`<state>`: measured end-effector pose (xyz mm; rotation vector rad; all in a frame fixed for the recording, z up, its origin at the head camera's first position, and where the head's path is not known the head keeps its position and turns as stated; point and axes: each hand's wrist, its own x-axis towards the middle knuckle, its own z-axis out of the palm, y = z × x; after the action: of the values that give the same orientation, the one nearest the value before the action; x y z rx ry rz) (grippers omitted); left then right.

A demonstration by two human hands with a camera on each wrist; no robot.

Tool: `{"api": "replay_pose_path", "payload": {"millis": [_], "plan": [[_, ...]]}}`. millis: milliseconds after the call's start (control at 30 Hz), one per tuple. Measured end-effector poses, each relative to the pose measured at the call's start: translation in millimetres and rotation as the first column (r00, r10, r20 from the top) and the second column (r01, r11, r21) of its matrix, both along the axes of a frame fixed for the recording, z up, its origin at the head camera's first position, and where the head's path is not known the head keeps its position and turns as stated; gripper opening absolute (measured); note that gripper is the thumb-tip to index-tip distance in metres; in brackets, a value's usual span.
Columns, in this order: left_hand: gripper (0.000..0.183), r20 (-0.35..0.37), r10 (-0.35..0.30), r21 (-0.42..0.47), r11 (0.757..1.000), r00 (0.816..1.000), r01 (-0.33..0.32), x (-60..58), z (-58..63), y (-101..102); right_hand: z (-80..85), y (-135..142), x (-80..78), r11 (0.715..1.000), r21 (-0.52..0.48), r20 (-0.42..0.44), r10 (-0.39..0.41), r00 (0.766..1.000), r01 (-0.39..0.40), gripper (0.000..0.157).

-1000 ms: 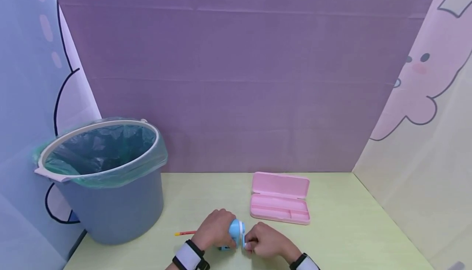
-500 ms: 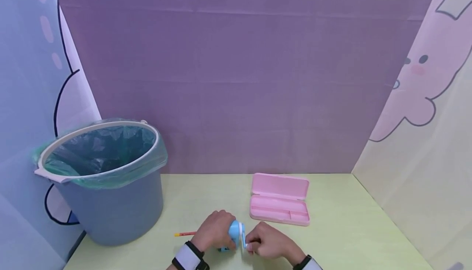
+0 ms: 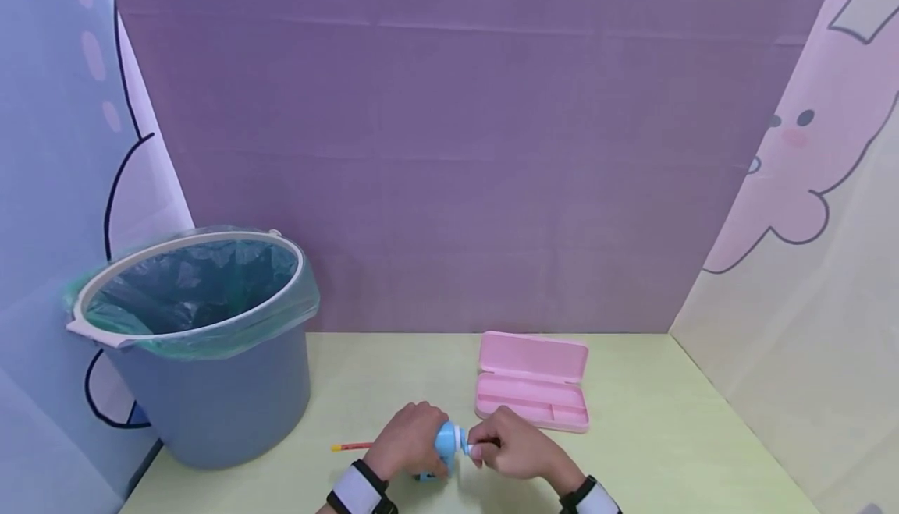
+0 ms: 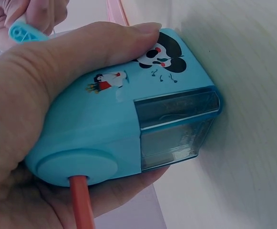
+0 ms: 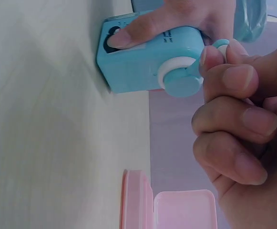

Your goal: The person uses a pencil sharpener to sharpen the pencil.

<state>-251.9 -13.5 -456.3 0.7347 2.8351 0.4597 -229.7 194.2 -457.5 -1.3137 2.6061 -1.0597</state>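
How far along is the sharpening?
Done: red pencil inserted in blue sharpener; pink case open.
In hand: left hand grips the sharpener, right hand pinches its crank.
Remaining, probably: finish cranking, pull the pencil out; how sharp it is can't be seen.

The pencil sharpener is light blue, printed with a black, white and red cartoon face and black music notes; its crank is blue, the ring behind it white, its drawer smoky and see-through. The pencil is orange-red with a yellow end. Toward the bench's back edge, the pencil case is plain pink. By the left edge, the bin is grey-blue, its rim whitish, its liner translucent green. The bench is pale yellow-green, the backdrop purple.
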Motion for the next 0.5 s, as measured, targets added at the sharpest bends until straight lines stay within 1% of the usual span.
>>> {"api": "replay_pose_path", "payload": {"millis": [133, 200, 367, 500], "plan": [[0.044, -0.006, -0.009, -0.003, 1.000, 1.000, 0.009, 0.7, -1.7, -0.9, 0.5, -0.2, -3.7, 0.999, -0.021, 0.065, -0.027, 0.998, 0.028, 0.026], [0.044, -0.011, -0.012, -0.005, 1.000, 1.000, 0.012, 1.1, -2.5, -1.4, 1.3, -0.7, -5.5, 0.999, -0.031, 0.077, -0.037, 0.996, 0.039, 0.026], [0.044, -0.020, -0.023, -0.003, 1.000, 1.000, 0.023, 1.4, -2.0, -1.4, 5.1, -1.4, -10.1, 0.998, -0.042, 0.027, -0.055, 0.998, 0.056, 0.026], [0.044, -0.035, -0.032, -0.004, 0.999, 0.999, 0.032, 0.1, -1.1, -1.2, 8.4, -2.2, -15.2, 0.995, -0.056, 0.039, -0.082, 0.996, 0.084, 0.027]]}}
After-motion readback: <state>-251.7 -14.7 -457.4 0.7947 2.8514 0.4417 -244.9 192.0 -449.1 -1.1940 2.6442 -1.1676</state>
